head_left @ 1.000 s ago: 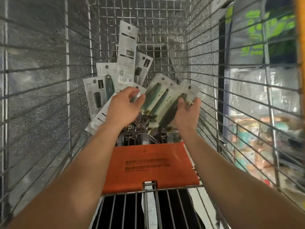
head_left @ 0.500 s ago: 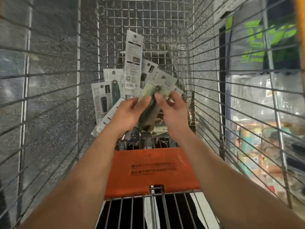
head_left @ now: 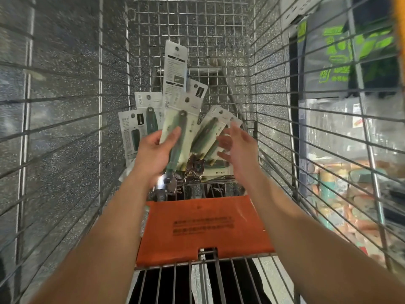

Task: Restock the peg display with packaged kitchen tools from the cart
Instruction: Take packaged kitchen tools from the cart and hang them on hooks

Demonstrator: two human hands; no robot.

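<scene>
A shop: wire cart (head_left: 197, 29) of carded tools (head_left: 175, 69) beside stocked shelves (head_left: 335, 183).

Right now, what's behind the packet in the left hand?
Behind the held packet stand a tall white card and a shorter card. Their lower parts are covered by it and the left hand, so their tools cannot be seen.
</scene>
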